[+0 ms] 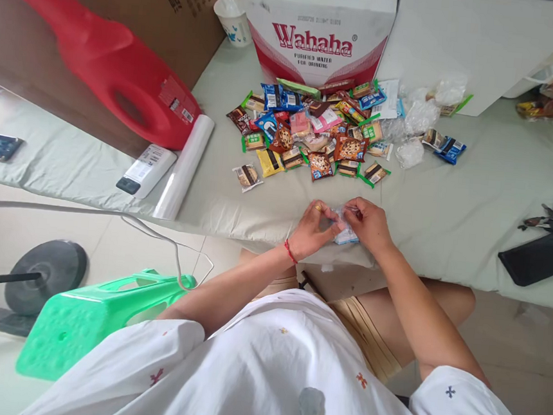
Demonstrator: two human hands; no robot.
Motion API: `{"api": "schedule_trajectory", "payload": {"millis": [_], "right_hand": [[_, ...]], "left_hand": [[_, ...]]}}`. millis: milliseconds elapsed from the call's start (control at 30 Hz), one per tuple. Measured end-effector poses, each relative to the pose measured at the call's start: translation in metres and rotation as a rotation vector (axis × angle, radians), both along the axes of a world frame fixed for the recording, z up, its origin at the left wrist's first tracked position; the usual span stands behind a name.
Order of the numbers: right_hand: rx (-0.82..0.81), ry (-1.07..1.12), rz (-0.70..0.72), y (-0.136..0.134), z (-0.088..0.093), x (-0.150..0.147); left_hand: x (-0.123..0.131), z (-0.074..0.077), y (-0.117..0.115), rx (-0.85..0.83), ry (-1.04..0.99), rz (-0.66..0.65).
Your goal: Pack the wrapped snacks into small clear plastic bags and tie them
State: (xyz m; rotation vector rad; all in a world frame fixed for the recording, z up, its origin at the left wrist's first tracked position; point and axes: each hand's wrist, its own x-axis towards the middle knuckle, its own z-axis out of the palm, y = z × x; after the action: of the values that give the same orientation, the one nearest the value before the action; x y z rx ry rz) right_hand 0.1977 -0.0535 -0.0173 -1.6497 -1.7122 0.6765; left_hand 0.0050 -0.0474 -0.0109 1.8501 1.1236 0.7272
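Note:
At the near edge of the table, both my hands pinch a small clear plastic bag with pale blue print. My left hand, with a red string at the wrist, grips its left side between thumb and fingers. On the upper right side, my right hand is closed with its fingertips together on the plastic. The fingers partly hide the bag, and its contents cannot be made out. Just beyond my hands lies a pile of small wrapped snacks, mostly biscuits in coloured packets.
A Wahaha carton stands behind the pile. Crumpled clear bags lie right of it. To the left are a red plastic jug, a white film roll and a paper cup. A black phone-like case lies far right.

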Motion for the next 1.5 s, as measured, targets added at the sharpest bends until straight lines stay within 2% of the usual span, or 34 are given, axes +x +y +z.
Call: {"api": "schedule_trajectory", "payload": {"millis": [100, 233, 367, 467, 633, 800, 900, 1000, 1067, 1100, 1167, 1200, 1267, 1333, 1367, 1433, 1500], "right_hand": [[0.078, -0.056, -0.080, -0.011, -0.003, -0.003], [0.051, -0.098, -0.219, -0.012, -0.004, 0.001], [-0.047, -0.171, -0.154, -0.002, -0.002, 0.003], [-0.041, 0.024, -0.148, -0.002, 0.005, -0.003], [0.049, 0.279, -0.211, -0.020, 0.020, -0.022], [0.001, 0.295, -0.342, -0.036, 0.013, -0.032], [-0.087, 0.346, -0.293, -0.045, 0.009, -0.032], [-0.157, 0.569, -0.255, -0.051, 0.011, -0.031], [-0.194, 0.678, -0.276, -0.053, 0.014, -0.030], [-0.204, 0.706, -0.294, -0.054, 0.014, -0.029], [-0.219, 0.740, -0.341, -0.056, 0.014, -0.026], [-0.226, 0.754, -0.368, -0.057, 0.014, -0.023], [-0.254, 0.774, -0.397, -0.061, 0.012, -0.019], [-0.296, 0.777, -0.380, -0.066, 0.009, -0.015], [-0.315, 0.777, -0.361, -0.070, 0.008, -0.014], [-0.334, 0.786, -0.341, -0.078, 0.007, -0.015], [-0.315, 0.822, -0.352, -0.087, 0.008, -0.017]], "left_hand": [[0.020, -0.003, 0.000, -0.015, 0.095, 0.202], [0.032, -0.004, 0.002, 0.088, 0.378, 0.270], [0.031, 0.000, 0.004, 0.165, 0.438, 0.326], [0.027, 0.005, 0.008, 0.096, 0.378, 0.280], [0.029, 0.014, 0.012, -0.105, 0.114, 0.287], [0.030, 0.011, 0.008, -0.072, -0.095, 0.281], [0.028, 0.006, 0.002, -0.095, -0.194, 0.261], [0.031, -0.002, -0.005, -0.244, -0.318, 0.195], [0.030, -0.005, -0.007, -0.282, -0.350, 0.159], [0.027, -0.004, -0.008, -0.244, -0.345, 0.147], [0.016, 0.000, -0.007, -0.068, -0.307, 0.079], [0.009, 0.004, -0.006, 0.044, -0.277, -0.001], [-0.006, 0.012, -0.004, 0.234, -0.200, -0.268], [-0.017, 0.020, -0.002, 0.345, -0.128, -0.535], [-0.020, 0.021, -0.002, 0.364, -0.109, -0.616], [-0.021, 0.022, -0.002, 0.328, -0.111, -0.627], [-0.016, 0.019, -0.005, 0.206, -0.155, -0.508]]}}
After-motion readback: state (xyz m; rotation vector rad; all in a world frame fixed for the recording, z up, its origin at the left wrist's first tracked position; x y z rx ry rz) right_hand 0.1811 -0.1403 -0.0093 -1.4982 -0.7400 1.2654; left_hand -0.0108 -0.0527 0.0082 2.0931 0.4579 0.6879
